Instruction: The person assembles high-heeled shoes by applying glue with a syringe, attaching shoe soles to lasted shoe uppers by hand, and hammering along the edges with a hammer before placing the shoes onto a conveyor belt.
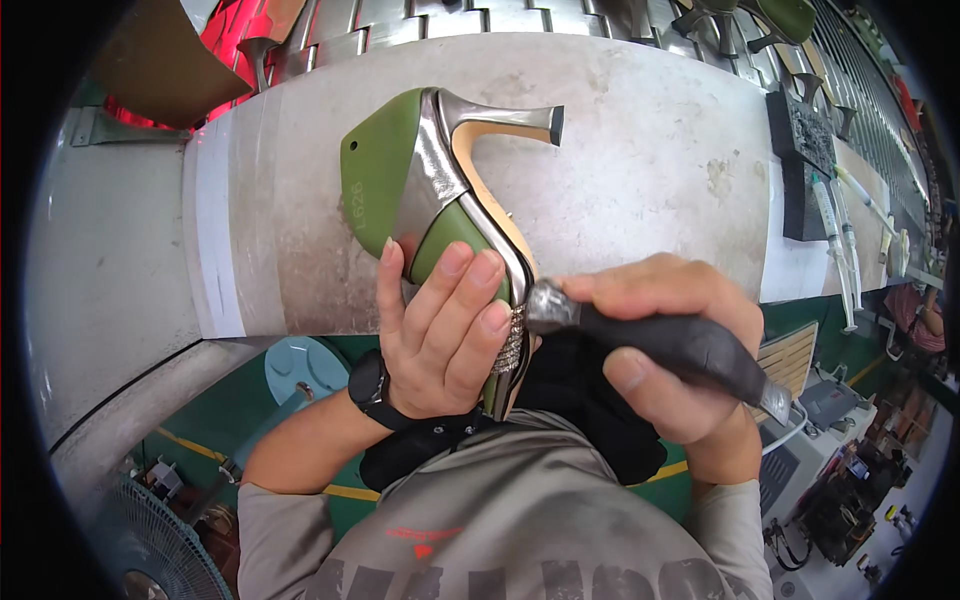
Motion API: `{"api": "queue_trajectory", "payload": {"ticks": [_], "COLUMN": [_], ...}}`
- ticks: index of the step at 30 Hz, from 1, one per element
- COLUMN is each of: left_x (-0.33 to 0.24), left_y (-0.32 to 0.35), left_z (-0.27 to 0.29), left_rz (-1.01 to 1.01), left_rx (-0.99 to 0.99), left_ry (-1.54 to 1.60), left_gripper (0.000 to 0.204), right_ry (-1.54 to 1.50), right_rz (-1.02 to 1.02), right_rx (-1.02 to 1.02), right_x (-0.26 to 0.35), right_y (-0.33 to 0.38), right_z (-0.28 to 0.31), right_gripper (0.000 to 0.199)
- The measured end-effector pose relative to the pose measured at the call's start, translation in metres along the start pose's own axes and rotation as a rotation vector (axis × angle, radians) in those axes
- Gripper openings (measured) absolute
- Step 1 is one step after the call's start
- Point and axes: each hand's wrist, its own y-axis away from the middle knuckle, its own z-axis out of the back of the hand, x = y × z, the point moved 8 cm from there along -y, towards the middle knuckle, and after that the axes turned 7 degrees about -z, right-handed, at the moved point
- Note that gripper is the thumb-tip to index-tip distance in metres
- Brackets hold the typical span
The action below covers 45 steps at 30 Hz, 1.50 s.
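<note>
Item: shoe, silver high heel on a green last, heel end away from the person, toe end down toward the chest.
Left hand: fingers wrapped and clamped round the forepart of the last, thumb behind it; a black watch on the wrist.
Right hand: fingers closed on the black handle of a hammer; its metal head sits just right of the left fingertips, touching or nearly touching the shoe's edge beside a rhinestone strap.
Support: black cloth under both hands, against the body; the shoe is held in the air above the near edge of the desk.

Handling notes (judgement): short, light taps suit here, since the left fingertips lie right beside the head. Keep the strap's stones out from under the face. A firm left grip should stop the last twisting.
</note>
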Motion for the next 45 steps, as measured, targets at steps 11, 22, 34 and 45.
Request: {"api": "queue_trajectory", "payload": {"ticks": [11,22,34,45], "left_x": [0.001,0.001,0.001,0.000], "left_y": [-0.003,-0.001,-0.003,-0.007], "left_z": [-0.001,-0.003,-0.008,-0.008], "left_rz": [0.012,0.052,0.074,0.060], "left_rx": [0.035,0.030,0.033,0.016], "left_ry": [0.038,0.074,0.089,0.033], "left_gripper": [0.038,0.032,0.032,0.035], "right_ry": [0.178,0.150,0.194,0.306], "right_rz": [0.117,-0.001,0.041,0.036], "right_rx": [-0.027,-0.032,0.021,0.075], "right_x": [0.025,0.019,0.022,0.036], "right_y": [0.024,0.004,0.008,0.017], "right_z": [-0.025,-0.007,-0.020,-0.037], "right_gripper": [0.032,0.032,0.035,0.033]}}
